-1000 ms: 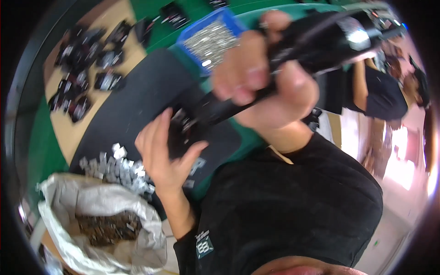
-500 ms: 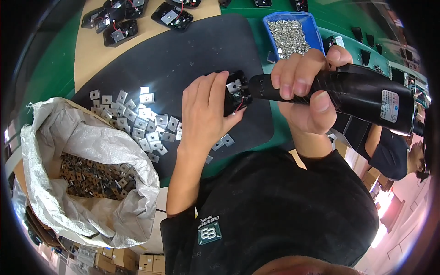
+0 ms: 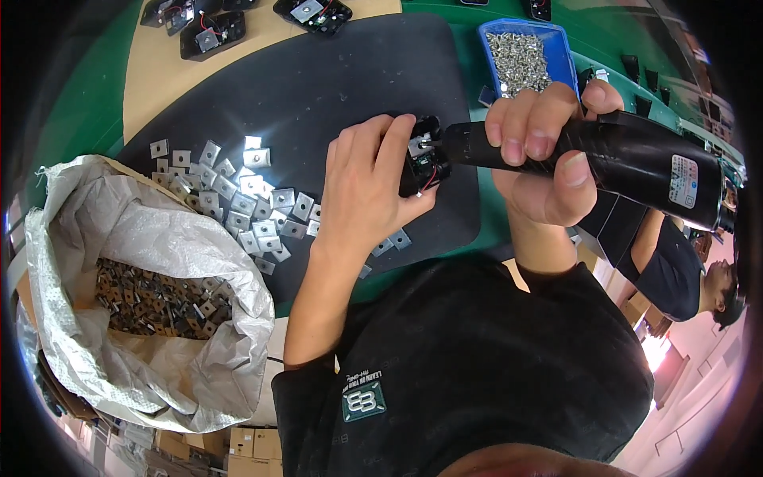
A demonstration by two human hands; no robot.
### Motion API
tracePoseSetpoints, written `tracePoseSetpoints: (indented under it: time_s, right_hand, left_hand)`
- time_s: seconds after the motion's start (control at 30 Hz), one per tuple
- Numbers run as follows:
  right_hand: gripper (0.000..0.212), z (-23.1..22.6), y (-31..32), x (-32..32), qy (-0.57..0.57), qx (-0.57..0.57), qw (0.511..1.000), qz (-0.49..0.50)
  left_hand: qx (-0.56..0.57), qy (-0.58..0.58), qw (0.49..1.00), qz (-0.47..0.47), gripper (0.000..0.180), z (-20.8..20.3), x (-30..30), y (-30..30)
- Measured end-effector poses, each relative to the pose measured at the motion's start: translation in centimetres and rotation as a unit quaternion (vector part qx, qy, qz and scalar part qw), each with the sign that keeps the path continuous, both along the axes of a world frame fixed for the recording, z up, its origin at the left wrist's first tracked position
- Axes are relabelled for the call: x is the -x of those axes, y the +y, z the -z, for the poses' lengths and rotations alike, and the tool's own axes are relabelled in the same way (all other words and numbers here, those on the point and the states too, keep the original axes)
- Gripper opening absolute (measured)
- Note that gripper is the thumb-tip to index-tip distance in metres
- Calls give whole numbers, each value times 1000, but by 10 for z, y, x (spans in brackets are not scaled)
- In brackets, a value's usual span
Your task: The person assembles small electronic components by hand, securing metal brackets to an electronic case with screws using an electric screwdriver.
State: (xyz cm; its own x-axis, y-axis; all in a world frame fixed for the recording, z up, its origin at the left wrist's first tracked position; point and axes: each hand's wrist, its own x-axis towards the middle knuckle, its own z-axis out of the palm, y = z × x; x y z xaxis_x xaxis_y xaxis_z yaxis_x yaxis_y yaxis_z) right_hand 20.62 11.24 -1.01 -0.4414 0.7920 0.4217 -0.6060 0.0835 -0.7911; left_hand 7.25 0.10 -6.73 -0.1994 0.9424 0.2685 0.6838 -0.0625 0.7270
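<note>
My left hand [image 3: 366,171] is closed around a small black plastic housing [image 3: 425,176], steadying it on the dark mat [image 3: 310,103]. Inside the housing I see a silvery metal plate, some circuitry and a red wire. My right hand [image 3: 544,147] grips a thick black electric screwdriver [image 3: 636,163], held nearly level, its nose pointing left at the housing's open side. A small shiny metal piece shows at the nose, over the plate; whether it is a screw or the bit I cannot tell. Left of my left hand lie several loose square metal plates [image 3: 240,203] with centre holes.
A blue bin [image 3: 563,57] full of small screws stands beyond my right hand. At left, a white woven sack [image 3: 159,219] gapes over many metal plates. More black housings [image 3: 212,36] with wires lie on brown board at the far left. Another person [image 3: 679,266] is at right.
The whole view has shifted slightly, so the mat, bin and hands sit a little differently in it. Both hands keep their holds, and the screwdriver's nose stays at the housing.
</note>
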Motion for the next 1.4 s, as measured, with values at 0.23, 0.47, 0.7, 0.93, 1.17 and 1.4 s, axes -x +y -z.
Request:
tracePoseSetpoints:
  time_s: [0.23,0.47,0.7,0.93,1.17,1.4]
  right_hand:
    - [45,2,1,1,-3,-8,999,-33]
    - [41,4,7,3,-36,-90,992,-83]
    - [43,3,4,1,-14,-61,994,-85]
    - [46,-24,25,-51,46,-27,997,63]
    - [51,2,18,-78,-8,11,986,169]
    - [50,4,23,-82,0,-4,982,190]
  left_hand:
    - [4,-17,1000,-3,67,0,2,0]
    - [6,-34,999,9,68,0,6,1]
    - [19,-13,1000,10,69,-2,4,2]
    - [94,-103,990,-9,72,-13,7,5]
    - [-17,-232,943,-237,78,-48,64,62]
    - [-168,-176,941,-235,89,-75,86,84]
